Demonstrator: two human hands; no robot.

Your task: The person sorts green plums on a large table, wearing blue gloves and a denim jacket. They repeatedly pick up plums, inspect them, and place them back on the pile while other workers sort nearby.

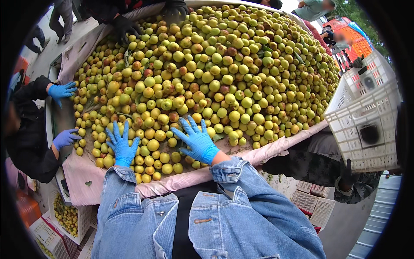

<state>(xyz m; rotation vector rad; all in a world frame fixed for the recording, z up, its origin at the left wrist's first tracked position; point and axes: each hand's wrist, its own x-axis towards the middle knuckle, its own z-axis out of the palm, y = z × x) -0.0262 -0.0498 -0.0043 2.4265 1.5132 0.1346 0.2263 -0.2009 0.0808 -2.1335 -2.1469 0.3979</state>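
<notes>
Before me is a broad heap of round yellow-green fruits (241, 86) with reddish-brown patches; they look like jujubes. My left hand (123, 146), in a blue glove, lies palm down on its near edge, fingers spread. To its right, my right hand (198, 141), gloved the same way, rests flat on the fruits with fingers apart. Neither is closed around a fruit. Between them lie several loose fruits (155, 155). A pale pink cloth (177, 182) lines the table's near edge, just under my denim cuffs.
At the left, a co-worker's gloved hands, one blue (62, 91) and one violet (67, 138), reach the heap. Dark-gloved hands (125, 28) work at the far side. A person at the right holds a white plastic crate (385, 140). More crates (305, 201) stand on the floor.
</notes>
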